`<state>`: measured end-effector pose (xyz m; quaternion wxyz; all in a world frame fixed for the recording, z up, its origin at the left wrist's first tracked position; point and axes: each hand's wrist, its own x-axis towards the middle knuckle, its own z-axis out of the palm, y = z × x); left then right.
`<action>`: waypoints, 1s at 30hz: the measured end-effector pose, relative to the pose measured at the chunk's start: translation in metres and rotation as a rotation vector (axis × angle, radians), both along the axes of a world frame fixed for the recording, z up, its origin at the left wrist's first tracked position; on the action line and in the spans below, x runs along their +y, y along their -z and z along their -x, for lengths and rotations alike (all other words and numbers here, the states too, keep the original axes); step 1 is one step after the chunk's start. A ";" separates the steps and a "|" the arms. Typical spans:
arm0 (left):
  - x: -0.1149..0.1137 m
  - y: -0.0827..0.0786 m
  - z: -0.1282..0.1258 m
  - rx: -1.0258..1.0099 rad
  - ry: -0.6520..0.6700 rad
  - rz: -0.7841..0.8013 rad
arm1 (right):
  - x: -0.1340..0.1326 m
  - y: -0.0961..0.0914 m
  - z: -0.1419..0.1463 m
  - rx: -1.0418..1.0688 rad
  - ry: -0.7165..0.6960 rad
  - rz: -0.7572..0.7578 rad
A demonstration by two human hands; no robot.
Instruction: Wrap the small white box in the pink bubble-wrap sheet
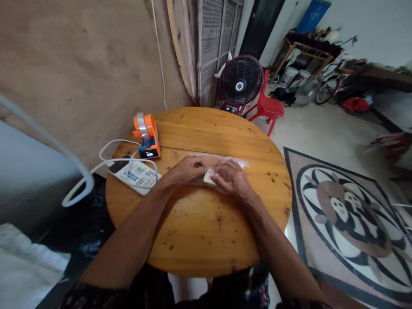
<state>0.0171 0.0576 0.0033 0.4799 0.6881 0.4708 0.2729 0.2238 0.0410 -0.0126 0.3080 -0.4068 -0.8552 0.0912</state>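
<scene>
On the round wooden table (199,231) my left hand (186,169) and my right hand (232,178) meet near the middle. Both pinch a small pale packet (210,176) that lies between their fingertips. Under and behind the hands lies a clear plastic sheet or bag (236,162), flat on the wood. The packet is mostly hidden by my fingers, so I cannot read what it is.
An orange tape dispenser (148,135) stands at the table's left rear. Beside it lie a white power strip with a printed label (137,174) and white cables (77,171). A black fan (240,83) and a red plastic chair (267,107) stand behind the table. A patterned floor (347,210) lies to the right.
</scene>
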 end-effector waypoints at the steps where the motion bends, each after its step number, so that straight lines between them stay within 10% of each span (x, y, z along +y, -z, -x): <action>1: 0.000 0.000 0.000 -0.008 0.007 0.014 | 0.000 0.001 0.000 0.004 0.000 0.005; 12: -0.006 0.001 -0.005 0.367 -0.074 -0.251 | -0.004 0.007 -0.002 0.043 0.037 0.105; 20: -0.058 -0.009 -0.009 0.795 -0.287 -0.383 | -0.002 0.010 -0.002 0.070 0.023 0.018; 30: -0.078 -0.005 0.003 0.679 -0.514 -0.111 | -0.002 0.008 -0.002 0.080 0.022 0.060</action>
